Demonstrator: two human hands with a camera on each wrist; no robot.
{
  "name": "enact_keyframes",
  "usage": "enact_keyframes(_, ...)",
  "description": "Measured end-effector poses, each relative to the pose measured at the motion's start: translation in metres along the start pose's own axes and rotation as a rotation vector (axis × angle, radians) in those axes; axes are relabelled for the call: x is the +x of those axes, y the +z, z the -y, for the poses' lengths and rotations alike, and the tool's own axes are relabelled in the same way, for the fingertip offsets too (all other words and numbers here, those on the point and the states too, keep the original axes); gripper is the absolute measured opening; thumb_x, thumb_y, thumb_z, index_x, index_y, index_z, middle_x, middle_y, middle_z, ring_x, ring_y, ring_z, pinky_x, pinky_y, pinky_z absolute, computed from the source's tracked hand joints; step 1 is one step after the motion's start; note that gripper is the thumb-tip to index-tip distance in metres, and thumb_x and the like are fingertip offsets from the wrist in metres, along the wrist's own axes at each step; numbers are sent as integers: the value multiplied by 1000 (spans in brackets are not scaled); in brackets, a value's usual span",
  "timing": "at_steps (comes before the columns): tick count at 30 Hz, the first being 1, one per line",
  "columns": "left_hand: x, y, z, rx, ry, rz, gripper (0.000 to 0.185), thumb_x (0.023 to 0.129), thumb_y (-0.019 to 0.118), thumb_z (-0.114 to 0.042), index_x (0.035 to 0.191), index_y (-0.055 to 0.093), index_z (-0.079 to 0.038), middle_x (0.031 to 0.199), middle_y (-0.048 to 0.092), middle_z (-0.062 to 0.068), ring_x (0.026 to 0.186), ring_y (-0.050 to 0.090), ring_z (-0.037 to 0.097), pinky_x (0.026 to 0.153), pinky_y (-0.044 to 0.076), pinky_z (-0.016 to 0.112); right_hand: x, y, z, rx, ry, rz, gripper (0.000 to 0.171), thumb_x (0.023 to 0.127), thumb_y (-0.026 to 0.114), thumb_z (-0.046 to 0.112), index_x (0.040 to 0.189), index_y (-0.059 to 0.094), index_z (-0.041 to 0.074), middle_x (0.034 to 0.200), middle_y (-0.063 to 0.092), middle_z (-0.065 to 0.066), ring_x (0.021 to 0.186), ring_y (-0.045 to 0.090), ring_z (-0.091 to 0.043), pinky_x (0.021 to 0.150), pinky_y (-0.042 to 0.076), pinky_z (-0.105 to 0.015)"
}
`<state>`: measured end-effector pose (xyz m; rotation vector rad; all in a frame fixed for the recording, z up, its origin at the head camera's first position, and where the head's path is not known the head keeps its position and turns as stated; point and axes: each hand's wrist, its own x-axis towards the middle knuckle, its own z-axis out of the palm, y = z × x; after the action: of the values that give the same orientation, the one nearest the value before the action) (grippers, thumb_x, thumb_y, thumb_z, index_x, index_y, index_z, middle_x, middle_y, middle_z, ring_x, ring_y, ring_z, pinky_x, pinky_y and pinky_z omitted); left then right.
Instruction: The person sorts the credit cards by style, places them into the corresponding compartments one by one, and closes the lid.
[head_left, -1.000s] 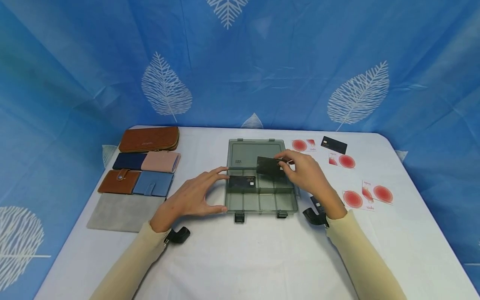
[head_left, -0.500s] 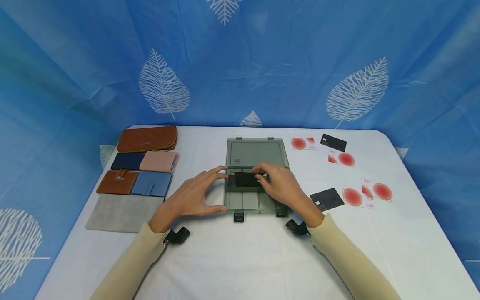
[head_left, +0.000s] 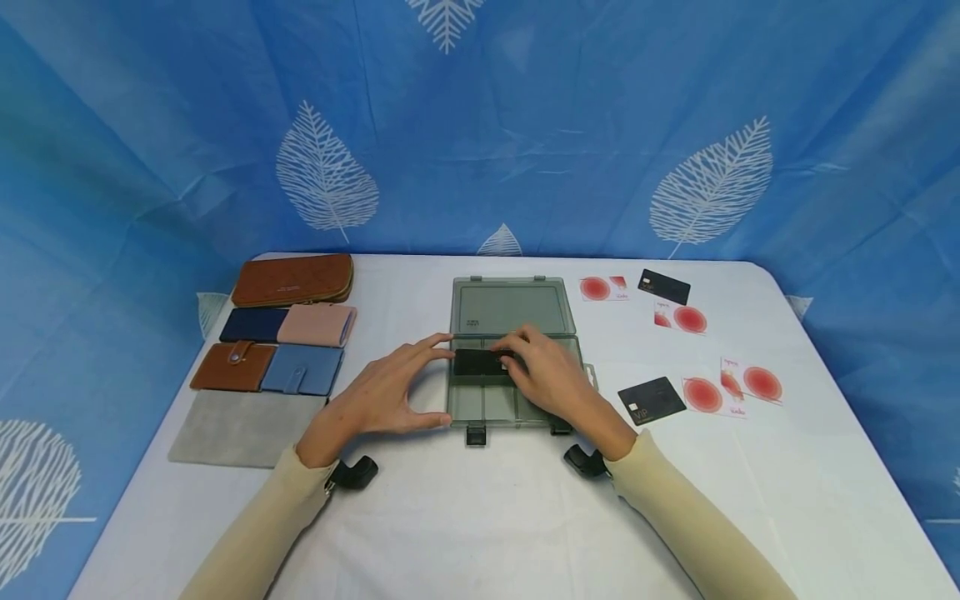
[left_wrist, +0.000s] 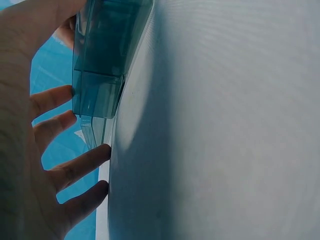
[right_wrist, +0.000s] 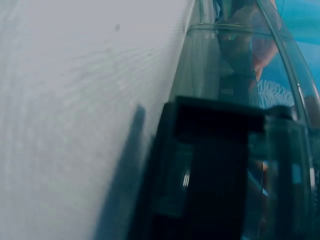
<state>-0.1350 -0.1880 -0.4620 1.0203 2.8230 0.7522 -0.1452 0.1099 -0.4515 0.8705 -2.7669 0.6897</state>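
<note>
An open grey-green see-through compartment box (head_left: 517, 400) lies mid-table, its lid (head_left: 513, 307) folded back flat. My left hand (head_left: 438, 379) spans the box's left side with spread fingers, index tip at the far corner and thumb at the near one. The left wrist view shows those fingers (left_wrist: 75, 167) beside the box wall (left_wrist: 107, 55). My right hand (head_left: 513, 358) reaches over the box and pinches the right end of a black card (head_left: 476, 362), which lies low in the left middle compartment. The right wrist view shows only the box's black latch (right_wrist: 215, 165), close up.
Several wallets lie at the left: long brown (head_left: 294, 280), navy (head_left: 253, 325), pink (head_left: 317, 324), brown snap (head_left: 232, 366), blue (head_left: 303, 369), and a grey pouch (head_left: 243, 427). To the right lie black cards (head_left: 651, 399) (head_left: 663, 286) and several red-circle white cards (head_left: 682, 318).
My right hand carried the black card from over the box's right side leftward and down into the left compartment. That uncovered a black card on the table. The left hand stayed put.
</note>
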Motion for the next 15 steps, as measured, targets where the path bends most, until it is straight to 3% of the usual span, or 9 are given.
enact_keyframes(5,0,-1,0,2,8,-7,91,84,83,-67,158,52,-24,174,35,3,149,49,37,103,51,67,1,0,1,-48,-18,42,29,107,70,20,135,76,15,123,64,-12,85,66,-21,67,54,-35)
enact_keyframes(15,0,-1,-1,-3,0,-3,91,85,83,-64,159,53,-21,175,35,5,149,49,38,104,50,67,-1,-2,1,-93,-55,110,32,112,62,29,136,76,14,130,67,-12,115,68,-28,86,61,-46)
